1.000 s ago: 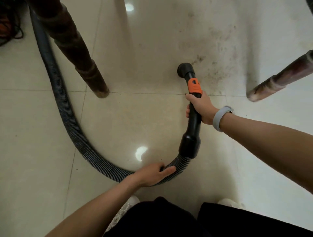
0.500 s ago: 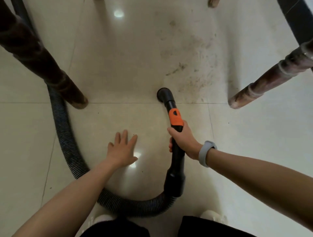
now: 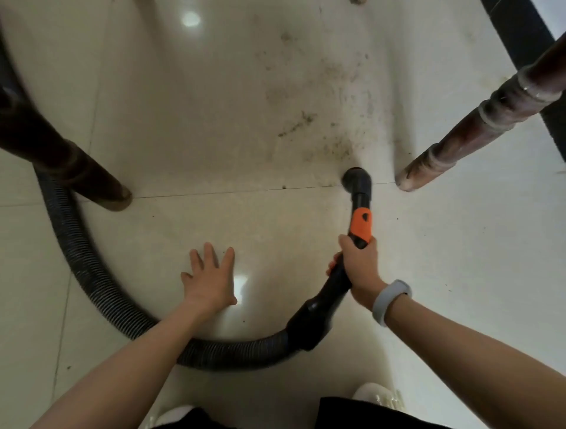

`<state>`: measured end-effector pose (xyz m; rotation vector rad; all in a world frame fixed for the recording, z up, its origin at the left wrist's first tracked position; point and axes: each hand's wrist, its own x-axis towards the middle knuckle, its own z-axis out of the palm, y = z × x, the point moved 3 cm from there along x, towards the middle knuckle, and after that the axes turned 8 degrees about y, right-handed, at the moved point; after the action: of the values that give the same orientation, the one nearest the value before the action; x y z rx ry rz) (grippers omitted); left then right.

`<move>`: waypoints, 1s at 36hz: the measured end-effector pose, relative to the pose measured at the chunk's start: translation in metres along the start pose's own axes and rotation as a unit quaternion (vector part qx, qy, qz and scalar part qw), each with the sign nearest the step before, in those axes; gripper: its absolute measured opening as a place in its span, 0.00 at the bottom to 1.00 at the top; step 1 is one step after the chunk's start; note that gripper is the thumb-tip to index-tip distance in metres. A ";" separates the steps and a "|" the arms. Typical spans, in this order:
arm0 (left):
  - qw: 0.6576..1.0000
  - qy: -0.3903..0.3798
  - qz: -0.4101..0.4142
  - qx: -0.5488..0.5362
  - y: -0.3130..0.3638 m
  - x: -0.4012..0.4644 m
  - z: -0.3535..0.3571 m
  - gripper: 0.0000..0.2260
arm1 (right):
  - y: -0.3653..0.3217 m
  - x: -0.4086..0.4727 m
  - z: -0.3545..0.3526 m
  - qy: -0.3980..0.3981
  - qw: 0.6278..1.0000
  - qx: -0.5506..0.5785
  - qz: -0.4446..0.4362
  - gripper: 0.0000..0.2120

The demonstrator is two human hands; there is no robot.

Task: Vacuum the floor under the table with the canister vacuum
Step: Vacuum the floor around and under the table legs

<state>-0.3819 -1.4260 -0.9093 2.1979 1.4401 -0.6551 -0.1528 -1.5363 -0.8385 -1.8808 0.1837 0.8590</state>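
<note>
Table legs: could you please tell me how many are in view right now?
3. One dark leg stands at the left beside the hose; one reddish turned leg at the right near the nozzle; a third foot barely shows at the top edge. Others may be out of frame.

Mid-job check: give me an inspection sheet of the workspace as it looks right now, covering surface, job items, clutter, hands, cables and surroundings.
Surface: glossy cream tiled floor; patch of dark dirt specks beyond the nozzle.
Job's things: black vacuum wand with orange collar, its round nozzle on the floor at the dirt's near edge; ribbed black hose curves round behind the left table leg.
Clutter: nothing seen.
Hands: right hand has its grip round the wand; left hand lies flat on the floor, fingers spread.
Cables: nothing seen.
Surroundings: two dark turned wooden table legs, left and right; grey wristband; white shoes.
</note>
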 end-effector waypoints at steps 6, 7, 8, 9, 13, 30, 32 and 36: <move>1.000 0.010 -0.006 -0.012 0.000 -0.001 -0.002 0.39 | 0.019 -0.053 0.044 -0.138 0.990 -0.013 0.028 0.11; 1.000 0.011 -0.006 -0.013 -0.001 -0.001 -0.002 0.38 | 0.020 -0.056 0.046 -0.147 0.989 -0.012 0.031 0.12; 1.000 0.011 -0.006 -0.015 -0.002 -0.001 -0.002 0.37 | 0.020 -0.056 0.046 -0.149 0.988 -0.012 0.032 0.12; 1.000 0.014 -0.006 -0.018 -0.002 -0.002 -0.002 0.37 | 0.018 -0.053 0.045 -0.141 0.990 -0.011 0.030 0.11; 0.999 0.028 0.001 -0.020 -0.006 -0.003 -0.001 0.34 | 0.005 -0.025 0.019 -0.053 0.998 0.011 0.015 0.09; 0.999 0.047 -0.008 -0.021 0.000 -0.002 -0.004 0.37 | -0.004 -0.010 0.035 -0.091 0.993 0.056 0.053 0.11; 0.999 0.050 -0.005 -0.015 0.000 0.000 -0.006 0.38 | -0.012 -0.008 0.046 -0.116 0.991 0.037 0.053 0.10; 0.999 0.040 -0.013 -0.030 -0.006 0.006 -0.009 0.40 | -0.029 0.010 0.043 -0.090 0.994 0.039 0.043 0.10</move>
<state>-0.3839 -1.4141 -0.9061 2.1847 1.5107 -0.5315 -0.1521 -1.4835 -0.8333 -1.7224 0.1858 1.0602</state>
